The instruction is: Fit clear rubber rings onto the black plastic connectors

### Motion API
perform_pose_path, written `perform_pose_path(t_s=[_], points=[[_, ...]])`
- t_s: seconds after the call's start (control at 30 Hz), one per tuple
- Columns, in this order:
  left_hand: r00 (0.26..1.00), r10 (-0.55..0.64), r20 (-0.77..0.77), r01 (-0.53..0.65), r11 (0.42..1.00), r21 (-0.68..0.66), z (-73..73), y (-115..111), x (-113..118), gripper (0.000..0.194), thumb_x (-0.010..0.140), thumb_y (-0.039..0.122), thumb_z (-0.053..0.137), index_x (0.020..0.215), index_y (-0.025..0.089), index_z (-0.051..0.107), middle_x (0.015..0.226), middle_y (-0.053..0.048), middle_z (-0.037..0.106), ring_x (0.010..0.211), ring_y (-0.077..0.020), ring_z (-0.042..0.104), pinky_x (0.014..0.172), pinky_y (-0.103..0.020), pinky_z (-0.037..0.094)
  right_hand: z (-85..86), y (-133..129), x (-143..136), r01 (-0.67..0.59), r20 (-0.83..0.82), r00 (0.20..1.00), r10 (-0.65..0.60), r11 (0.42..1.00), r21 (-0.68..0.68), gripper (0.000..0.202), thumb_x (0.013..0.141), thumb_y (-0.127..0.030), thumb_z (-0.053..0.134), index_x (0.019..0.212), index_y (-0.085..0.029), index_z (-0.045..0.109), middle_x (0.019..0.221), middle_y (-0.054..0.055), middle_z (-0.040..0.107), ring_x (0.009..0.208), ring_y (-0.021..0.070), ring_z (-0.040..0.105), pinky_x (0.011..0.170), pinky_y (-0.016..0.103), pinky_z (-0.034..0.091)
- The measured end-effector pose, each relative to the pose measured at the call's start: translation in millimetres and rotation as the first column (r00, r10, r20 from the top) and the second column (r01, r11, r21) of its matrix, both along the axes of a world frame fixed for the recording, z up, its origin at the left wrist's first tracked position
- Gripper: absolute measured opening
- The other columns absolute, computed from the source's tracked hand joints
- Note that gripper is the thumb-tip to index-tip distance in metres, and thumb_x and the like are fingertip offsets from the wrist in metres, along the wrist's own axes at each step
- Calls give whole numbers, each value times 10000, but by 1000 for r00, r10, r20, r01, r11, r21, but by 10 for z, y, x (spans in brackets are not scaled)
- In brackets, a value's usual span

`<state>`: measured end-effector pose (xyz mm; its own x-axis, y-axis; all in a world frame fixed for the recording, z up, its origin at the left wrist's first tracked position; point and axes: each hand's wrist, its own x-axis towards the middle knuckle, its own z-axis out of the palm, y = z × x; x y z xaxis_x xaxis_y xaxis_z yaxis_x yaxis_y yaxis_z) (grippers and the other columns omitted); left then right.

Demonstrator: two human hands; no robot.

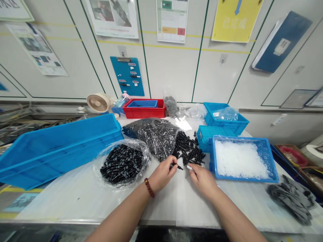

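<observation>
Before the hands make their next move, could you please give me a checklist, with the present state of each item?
1. Left hand has a black part in its grip: ok, its tip sticks out.
2. Right hand holds the silver piece: ok; what it is exactly, cannot tell.
3. Black part and silver piece are apart: ok, a gap shows.
4. Pile of loose black parts is near: ok, just beyond the hands.
5. White pieces are uncovered: ok, in an open box.
6. Grey cloth is away from both hands: ok, at far right.
</observation>
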<state>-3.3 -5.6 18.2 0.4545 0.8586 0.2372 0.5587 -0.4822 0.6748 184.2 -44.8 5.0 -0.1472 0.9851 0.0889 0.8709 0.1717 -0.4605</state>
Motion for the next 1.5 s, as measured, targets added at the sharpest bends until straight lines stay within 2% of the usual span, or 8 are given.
perform_pose_path(t_s=[0.13, 0.4, 0.63, 0.87, 1.1, 1.3, 1.4, 1.5], points=[[988, -62, 138, 68, 997, -41, -35, -1, 16, 97, 830, 206, 410, 858, 177, 499, 795, -10, 567, 729, -146, 525, 682, -243, 416, -9, 9, 4, -69, -19, 997, 69, 998, 0, 332, 853, -187, 363, 1105, -185, 579, 1092, 75, 629, 960, 190, 587, 794, 265, 411], [982, -92, 162, 117, 982, -150, -7, 37, -27, 64, 788, 191, 479, 757, 168, 530, 705, 15, 556, 665, -124, 508, 618, -214, 390, 18, -15, -6, -108, 12, 994, 108, 994, -36, 308, 836, -169, 385, 1055, -188, 600, 1002, 72, 657, 898, 198, 601, 742, 263, 404], [971, -155, 183, 210, 917, -340, -36, 22, -29, 80, 787, 214, 504, 746, 155, 539, 593, 35, 535, 509, -94, 483, 494, -183, 379, 44, -37, -31, -192, 35, 980, 194, 980, -53, 264, 833, -156, 392, 973, -200, 611, 904, 41, 664, 820, 169, 590, 684, 236, 358], [965, -251, 74, 262, 937, -232, -122, 21, 4, 51, 810, 173, 524, 779, 158, 561, 540, 55, 541, 531, -86, 522, 551, -168, 393, 78, -60, -71, -235, 68, 969, 238, 971, -47, 226, 822, -142, 394, 879, -200, 605, 785, 17, 640, 725, 139, 561, 622, 221, 296], [961, -273, 54, 278, 938, -208, -81, 5, 13, 100, 805, 122, 509, 866, 163, 576, 571, 52, 565, 543, -88, 542, 571, -166, 415, 54, -57, -82, -115, 122, 985, 123, 991, -70, 247, 858, -287, 417, 719, -187, 595, 682, 12, 615, 625, 128, 520, 551, 238, 223], [958, -274, 85, 282, 953, -113, -76, 36, -18, 165, 829, 144, 463, 859, 158, 625, 597, 29, 563, 534, -88, 514, 588, -178, 433, 21, -40, -42, -181, 19, 983, 182, 983, -25, 256, 794, -120, 374, 879, -201, 602, 824, 17, 641, 761, 140, 545, 644, 221, 295], [959, -261, 107, 273, 954, -123, -80, 36, -28, 180, 829, 146, 458, 864, 150, 635, 623, 17, 573, 520, -82, 506, 567, -175, 434, 3, -34, -27, -199, -11, 980, 199, 980, -6, 259, 801, -127, 369, 904, -197, 596, 836, 26, 640, 768, 146, 547, 657, 225, 310], [959, -248, 137, 268, 951, -156, -75, 30, -24, 177, 832, 154, 462, 861, 145, 636, 623, 13, 580, 513, -81, 512, 554, -173, 433, 12, -40, -32, -192, 8, 981, 192, 981, -7, 226, 838, -169, 367, 837, -193, 592, 759, 20, 622, 694, 138, 534, 613, 223, 295]])
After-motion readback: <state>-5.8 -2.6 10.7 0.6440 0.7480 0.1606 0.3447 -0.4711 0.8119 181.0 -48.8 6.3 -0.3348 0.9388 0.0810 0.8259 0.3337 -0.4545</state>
